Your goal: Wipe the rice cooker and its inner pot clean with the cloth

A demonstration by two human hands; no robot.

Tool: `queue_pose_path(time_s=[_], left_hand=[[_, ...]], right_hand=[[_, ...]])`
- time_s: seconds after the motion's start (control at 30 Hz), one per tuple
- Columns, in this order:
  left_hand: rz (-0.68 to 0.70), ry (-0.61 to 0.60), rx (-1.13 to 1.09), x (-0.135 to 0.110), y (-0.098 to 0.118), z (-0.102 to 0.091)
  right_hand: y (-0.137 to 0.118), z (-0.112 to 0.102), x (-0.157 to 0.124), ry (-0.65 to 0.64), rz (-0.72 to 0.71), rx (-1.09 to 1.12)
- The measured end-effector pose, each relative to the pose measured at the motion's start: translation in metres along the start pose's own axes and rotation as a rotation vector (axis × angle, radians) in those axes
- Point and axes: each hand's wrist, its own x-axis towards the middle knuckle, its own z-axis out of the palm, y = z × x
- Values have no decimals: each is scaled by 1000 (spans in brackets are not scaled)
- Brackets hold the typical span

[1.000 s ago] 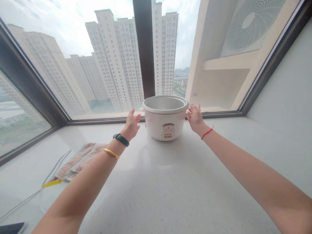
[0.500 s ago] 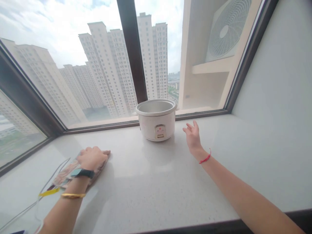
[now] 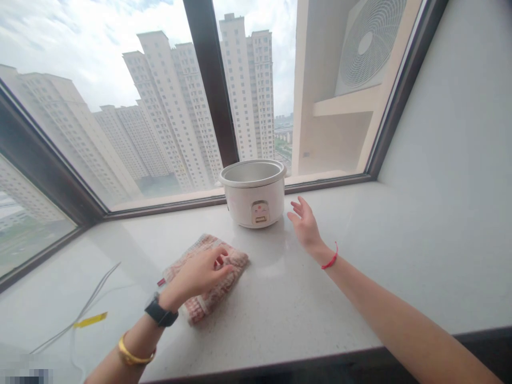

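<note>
**Resting a hand on the cloth, the other open beside the cooker**

Starting at the far left, a thin white cable [image 3: 86, 304] with a yellow tag [image 3: 90, 320] trails across the pale stone sill [image 3: 280, 320]. Next comes the folded, pinkish patterned cloth [image 3: 224, 277], lying flat with its long axis running from near-left to far-right, its far end pointing toward the cooker. The left hand [image 3: 198, 274] lies on top of the cloth, fingers curled loosely over its middle and pressing or pinching the fabric; whether they have truly gathered it cannot be told. This hand is plainly the nearer one to the cloth, being in contact with it.

Further right, the white rice cooker [image 3: 254, 194] stands upright and lidless against the window frame, its switch panel facing the camera, apart from the cloth. Just right of it hovers the right hand [image 3: 306, 226], fingers spread and empty, palm turned toward the cooker's side, near but not touching. The cooker lies leftward of those fingers.
</note>
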Motion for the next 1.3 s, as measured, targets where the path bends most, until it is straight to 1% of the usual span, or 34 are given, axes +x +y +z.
queue_pose_path(time_s=[0.03,0.07,0.1,0.17,0.23,0.3,0.33,0.4,0.5,0.67,0.8,0.93,1.3], left_hand=[[82,-78,15,0,17,7],[144,-107,18,0,31,14],[192,-111,32,2,41,18],[234,-55,51,8,51,25],[225,-4,61,16,49,29],[197,10,41,23,42,33],[186,10,29,26,37,34],[164,17,7,28,30,36],[145,33,-25,27,23,39],[155,75,-50,28,15,43],[129,78,-35,30,11,46],[102,75,-28,28,9,46],[89,58,-2,27,11,46]], right_hand=[[-3,1,-4,-23,-30,-25],[-6,1,-9,-55,-55,-49],[-9,1,-12,-98,-75,-73],[-13,0,-18,-233,-104,-135],[-15,-2,-23,-425,-114,-237],[-16,-4,-27,-605,-134,-364],[-17,-4,-28,-674,-152,-425],[-17,-4,-31,-755,-196,-515],[-17,-3,-32,-794,-223,-566],[-15,-4,-31,-811,-238,-600],[-14,-4,-31,-821,-249,-613],[-13,-4,-31,-818,-252,-605],[-13,-4,-32,-809,-268,-636]])
